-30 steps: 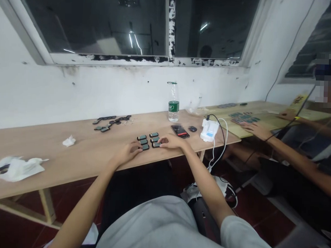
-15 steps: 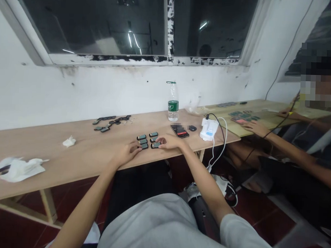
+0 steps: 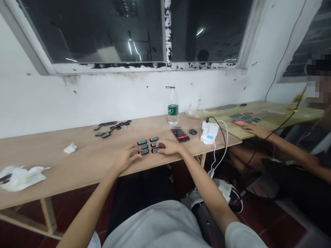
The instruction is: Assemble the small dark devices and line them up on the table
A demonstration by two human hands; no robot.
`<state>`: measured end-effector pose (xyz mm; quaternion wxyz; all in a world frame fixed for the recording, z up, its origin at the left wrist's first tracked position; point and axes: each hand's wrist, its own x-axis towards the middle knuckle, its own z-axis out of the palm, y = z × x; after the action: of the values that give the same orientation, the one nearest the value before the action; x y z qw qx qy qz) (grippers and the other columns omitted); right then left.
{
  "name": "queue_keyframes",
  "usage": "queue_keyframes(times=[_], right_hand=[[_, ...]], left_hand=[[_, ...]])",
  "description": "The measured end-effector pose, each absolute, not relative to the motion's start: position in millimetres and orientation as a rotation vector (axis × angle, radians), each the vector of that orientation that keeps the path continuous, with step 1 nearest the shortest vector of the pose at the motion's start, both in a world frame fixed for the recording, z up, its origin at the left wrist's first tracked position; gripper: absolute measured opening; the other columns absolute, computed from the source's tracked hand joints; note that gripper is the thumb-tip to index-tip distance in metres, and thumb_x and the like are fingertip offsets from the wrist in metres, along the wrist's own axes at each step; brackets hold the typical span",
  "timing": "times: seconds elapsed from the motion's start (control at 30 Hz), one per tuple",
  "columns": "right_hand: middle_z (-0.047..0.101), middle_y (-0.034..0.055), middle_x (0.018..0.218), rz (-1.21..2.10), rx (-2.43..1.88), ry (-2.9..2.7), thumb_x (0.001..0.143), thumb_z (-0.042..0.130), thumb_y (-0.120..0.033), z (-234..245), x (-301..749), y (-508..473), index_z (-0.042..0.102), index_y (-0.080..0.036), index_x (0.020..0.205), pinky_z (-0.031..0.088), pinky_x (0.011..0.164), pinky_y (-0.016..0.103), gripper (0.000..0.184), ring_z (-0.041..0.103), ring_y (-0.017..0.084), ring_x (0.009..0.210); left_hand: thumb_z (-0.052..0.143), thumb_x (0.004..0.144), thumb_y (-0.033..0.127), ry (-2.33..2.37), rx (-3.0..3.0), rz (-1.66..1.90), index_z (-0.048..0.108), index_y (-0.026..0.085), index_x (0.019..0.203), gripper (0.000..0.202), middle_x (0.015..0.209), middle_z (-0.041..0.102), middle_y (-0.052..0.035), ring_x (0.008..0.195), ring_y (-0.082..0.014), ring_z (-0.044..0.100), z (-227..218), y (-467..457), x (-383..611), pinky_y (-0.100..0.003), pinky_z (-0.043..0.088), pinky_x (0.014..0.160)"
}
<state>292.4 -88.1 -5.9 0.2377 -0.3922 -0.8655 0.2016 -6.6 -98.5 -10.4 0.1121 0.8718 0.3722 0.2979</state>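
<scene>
Several small black cases with grey-green inserts lie in two short columns in front of me. My left hand (image 3: 126,159) rests on the table beside the left column, its fingers apart and holding nothing. Its fingertips are near the lowest left case (image 3: 144,151). At the right column, my right hand (image 3: 168,147) has thumb and fingers closed on the lowest right case (image 3: 155,150). Above that hand, the top right case (image 3: 154,139) lies free, while the middle one is partly hidden by my fingers.
Farther back lie more black parts (image 3: 111,128). A water bottle (image 3: 173,110), a phone (image 3: 180,135) and a white device with cables (image 3: 209,132) stand to the right. Crumpled tissues (image 3: 25,177) lie left. A co-worker's hand (image 3: 256,129) rests on the adjoining table.
My left hand has drawn slightly back from the lowest left case and its fingers have spread. My right hand stays at the lowest right case. The view has tilted up slightly.
</scene>
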Motion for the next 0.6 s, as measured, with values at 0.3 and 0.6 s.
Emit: queue_keyframes(times=[0.3, 0.6], right_hand=[[0.073, 0.0030, 0.087, 0.547, -1.024, -2.218, 0.091, 0.066, -0.029, 19, 282, -110, 0.074, -0.017, 0.097, 0.045, 0.071, 0.027, 0.016, 0.063, 0.017, 0.076], [0.074, 0.0028, 0.087, 0.617, -0.907, -2.198, 0.089, 0.068, -0.029, 29, 264, -124, 0.076, -0.016, 0.094, 0.045, 0.070, 0.025, 0.017, 0.063, 0.015, 0.076]], left_hand=[[0.049, 0.101, 0.054, 0.995, 2.664, 1.064, 0.075, 0.023, 0.100, 0.041, 0.106, 0.071, -0.0076, 0.105, -0.0262, 0.066, 3, -116, 7, -0.041, 0.054, 0.099], [0.053, 0.101, 0.032, 0.904, 2.837, 1.237, 0.074, 0.023, 0.110, 0.025, 0.117, 0.069, -0.0082, 0.105, -0.0220, 0.070, 1, -125, 23, -0.035, 0.060, 0.093]])
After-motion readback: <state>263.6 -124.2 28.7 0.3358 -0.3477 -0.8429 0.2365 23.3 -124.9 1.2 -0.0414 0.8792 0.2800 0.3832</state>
